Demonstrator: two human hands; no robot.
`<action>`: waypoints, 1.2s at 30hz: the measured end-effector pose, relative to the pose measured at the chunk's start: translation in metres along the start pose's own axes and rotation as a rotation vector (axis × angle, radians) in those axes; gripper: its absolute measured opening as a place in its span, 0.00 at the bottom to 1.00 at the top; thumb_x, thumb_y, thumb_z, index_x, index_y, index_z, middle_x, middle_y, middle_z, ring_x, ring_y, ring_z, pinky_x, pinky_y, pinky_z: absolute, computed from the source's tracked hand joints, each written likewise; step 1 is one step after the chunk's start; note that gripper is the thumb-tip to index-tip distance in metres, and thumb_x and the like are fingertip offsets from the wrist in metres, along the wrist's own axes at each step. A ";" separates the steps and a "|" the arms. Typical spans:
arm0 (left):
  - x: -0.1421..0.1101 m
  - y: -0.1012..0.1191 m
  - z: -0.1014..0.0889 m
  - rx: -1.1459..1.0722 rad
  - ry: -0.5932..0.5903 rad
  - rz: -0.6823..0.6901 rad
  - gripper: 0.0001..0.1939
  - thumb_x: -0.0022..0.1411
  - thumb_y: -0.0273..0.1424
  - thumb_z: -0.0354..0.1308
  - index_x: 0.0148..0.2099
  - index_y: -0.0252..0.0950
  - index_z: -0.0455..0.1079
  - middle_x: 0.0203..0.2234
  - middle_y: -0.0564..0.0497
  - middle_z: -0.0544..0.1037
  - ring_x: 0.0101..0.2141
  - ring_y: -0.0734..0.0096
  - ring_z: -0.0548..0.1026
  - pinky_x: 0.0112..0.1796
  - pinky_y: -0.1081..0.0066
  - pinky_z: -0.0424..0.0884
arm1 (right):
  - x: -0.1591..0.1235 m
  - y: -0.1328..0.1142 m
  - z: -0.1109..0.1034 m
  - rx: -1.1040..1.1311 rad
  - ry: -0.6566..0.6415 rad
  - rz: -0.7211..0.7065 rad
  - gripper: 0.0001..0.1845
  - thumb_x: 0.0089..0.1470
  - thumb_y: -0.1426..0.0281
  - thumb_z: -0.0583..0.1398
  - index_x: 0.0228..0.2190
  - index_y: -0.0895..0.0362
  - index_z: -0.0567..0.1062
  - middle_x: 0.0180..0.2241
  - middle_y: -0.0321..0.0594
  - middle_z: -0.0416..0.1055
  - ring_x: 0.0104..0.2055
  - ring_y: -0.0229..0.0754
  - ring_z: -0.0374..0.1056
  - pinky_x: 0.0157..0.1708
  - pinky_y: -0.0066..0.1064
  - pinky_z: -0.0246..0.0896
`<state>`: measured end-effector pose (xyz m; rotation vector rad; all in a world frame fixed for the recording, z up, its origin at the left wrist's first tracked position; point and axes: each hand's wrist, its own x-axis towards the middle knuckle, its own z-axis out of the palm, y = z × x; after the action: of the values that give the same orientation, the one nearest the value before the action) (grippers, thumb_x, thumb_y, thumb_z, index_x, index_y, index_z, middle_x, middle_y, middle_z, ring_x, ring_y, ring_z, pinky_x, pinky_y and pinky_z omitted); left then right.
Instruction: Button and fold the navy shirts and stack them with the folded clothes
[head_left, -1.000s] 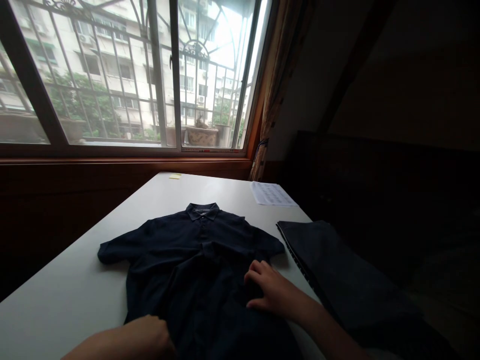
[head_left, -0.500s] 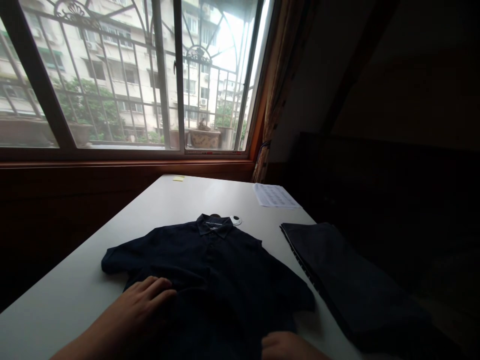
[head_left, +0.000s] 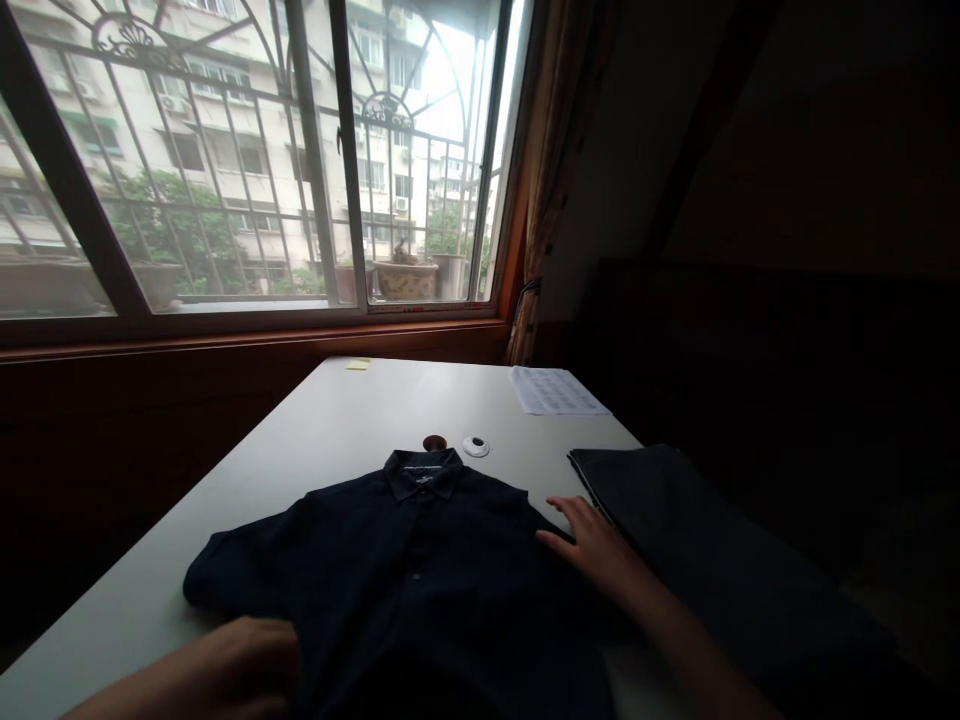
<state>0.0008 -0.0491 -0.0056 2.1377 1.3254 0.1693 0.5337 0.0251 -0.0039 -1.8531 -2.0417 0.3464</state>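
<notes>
A dark navy short-sleeved shirt [head_left: 420, 590] lies front side up, its collar pointing toward the far end of the table and its sleeves spread to both sides. My left hand [head_left: 244, 660] is at the shirt's left side edge, below the left sleeve. Its fingers are curled down against the cloth, and their tips are lost in shadow. My right hand [head_left: 592, 545], fingers apart, is over the shirt's right sleeve near the shoulder and holds nothing. The lower end of the shirt runs out of the frame.
The white table [head_left: 247, 470] reaches toward a window. Folded dark cloth [head_left: 675, 530] lies along its right edge. Beyond the collar are a round hole [head_left: 434, 443] and a white round cover [head_left: 476, 447]. Printed sheets [head_left: 559, 391] and a yellow note [head_left: 358, 365] lie farther back.
The shirt has shifted toward me, uncovering the round hole and cover behind its collar. My left hand has come nearer and lower. My right hand has moved up to the right sleeve and opened.
</notes>
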 end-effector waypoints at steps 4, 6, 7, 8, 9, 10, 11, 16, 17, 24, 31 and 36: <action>0.044 -0.020 -0.052 0.005 0.278 -0.060 0.21 0.67 0.48 0.50 0.55 0.46 0.73 0.51 0.48 0.75 0.49 0.57 0.74 0.50 0.62 0.72 | 0.025 -0.006 0.007 0.059 -0.153 0.063 0.21 0.55 0.51 0.61 0.41 0.55 0.75 0.42 0.47 0.76 0.46 0.53 0.71 0.45 0.37 0.62; 0.071 -0.034 -0.067 0.100 0.403 -0.120 0.25 0.65 0.49 0.52 0.58 0.43 0.71 0.55 0.44 0.72 0.54 0.50 0.71 0.52 0.55 0.70 | 0.033 -0.006 0.006 0.090 -0.197 0.058 0.18 0.54 0.52 0.61 0.33 0.55 0.74 0.36 0.43 0.77 0.39 0.50 0.72 0.38 0.34 0.61; 0.083 -0.041 -0.070 0.140 0.421 -0.161 0.28 0.62 0.50 0.54 0.59 0.41 0.70 0.55 0.42 0.71 0.54 0.47 0.70 0.52 0.53 0.69 | 0.035 -0.004 0.005 0.103 -0.212 0.051 0.18 0.54 0.52 0.61 0.30 0.55 0.73 0.33 0.41 0.77 0.37 0.48 0.72 0.35 0.32 0.60; 0.093 -0.047 -0.071 0.161 0.407 -0.191 0.30 0.61 0.51 0.55 0.59 0.39 0.69 0.54 0.41 0.72 0.54 0.46 0.70 0.52 0.52 0.69 | 0.037 -0.001 0.002 0.117 -0.224 0.047 0.19 0.54 0.51 0.61 0.27 0.55 0.72 0.32 0.40 0.76 0.35 0.47 0.71 0.34 0.31 0.59; 0.100 -0.052 -0.071 0.167 0.376 -0.210 0.32 0.60 0.51 0.55 0.59 0.38 0.68 0.52 0.40 0.73 0.52 0.46 0.71 0.51 0.52 0.70 | 0.038 0.003 -0.001 0.130 -0.228 0.048 0.19 0.54 0.51 0.60 0.26 0.55 0.71 0.31 0.39 0.75 0.34 0.46 0.71 0.32 0.31 0.58; 0.105 -0.056 -0.070 0.160 0.332 -0.223 0.32 0.59 0.52 0.55 0.59 0.37 0.68 0.49 0.40 0.75 0.50 0.47 0.73 0.49 0.53 0.71 | 0.037 0.008 -0.005 0.142 -0.227 0.055 0.20 0.54 0.50 0.59 0.26 0.55 0.71 0.30 0.38 0.75 0.34 0.45 0.70 0.32 0.31 0.57; 0.106 -0.059 -0.068 0.143 0.288 -0.234 0.32 0.60 0.52 0.54 0.59 0.37 0.67 0.47 0.41 0.76 0.47 0.48 0.74 0.46 0.55 0.72 | 0.036 0.014 -0.008 0.152 -0.221 0.066 0.21 0.54 0.50 0.58 0.26 0.55 0.70 0.29 0.38 0.74 0.34 0.45 0.70 0.32 0.30 0.57; 0.088 -0.064 -0.065 0.071 0.234 -0.309 0.22 0.65 0.49 0.48 0.50 0.40 0.69 0.41 0.44 0.80 0.41 0.53 0.78 0.38 0.62 0.73 | 0.015 0.041 -0.014 0.174 -0.207 0.142 0.22 0.54 0.49 0.56 0.24 0.55 0.69 0.25 0.39 0.72 0.31 0.46 0.68 0.30 0.32 0.55; 0.083 -0.065 -0.066 0.072 0.245 -0.321 0.21 0.66 0.49 0.47 0.48 0.41 0.69 0.40 0.45 0.80 0.40 0.54 0.78 0.38 0.62 0.72 | 0.011 0.044 -0.012 0.176 -0.207 0.148 0.21 0.54 0.50 0.56 0.23 0.55 0.69 0.25 0.39 0.72 0.31 0.46 0.69 0.30 0.32 0.55; 0.070 -0.073 -0.080 0.143 0.259 -0.398 0.21 0.67 0.48 0.43 0.42 0.40 0.70 0.36 0.45 0.80 0.37 0.55 0.78 0.37 0.63 0.72 | 0.002 0.031 0.000 0.174 -0.232 0.163 0.20 0.57 0.52 0.56 0.26 0.55 0.72 0.27 0.40 0.75 0.33 0.47 0.70 0.31 0.33 0.57; 0.109 -0.061 -0.089 0.255 0.346 -0.250 0.22 0.65 0.47 0.47 0.49 0.39 0.73 0.47 0.43 0.75 0.49 0.51 0.73 0.43 0.58 0.72 | 0.035 -0.003 -0.007 0.240 -0.200 0.144 0.23 0.55 0.54 0.60 0.49 0.52 0.71 0.43 0.41 0.75 0.41 0.45 0.72 0.38 0.32 0.64; 0.159 -0.036 -0.080 0.170 0.236 -0.174 0.21 0.63 0.45 0.53 0.50 0.38 0.73 0.48 0.42 0.75 0.49 0.51 0.73 0.45 0.59 0.72 | 0.071 -0.036 0.010 0.232 -0.227 0.109 0.25 0.57 0.58 0.61 0.53 0.53 0.70 0.41 0.40 0.75 0.40 0.44 0.72 0.39 0.31 0.64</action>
<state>0.0181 0.1310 0.0066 2.1794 1.7091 0.2512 0.4920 0.0927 0.0091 -1.8543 -1.9453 0.8210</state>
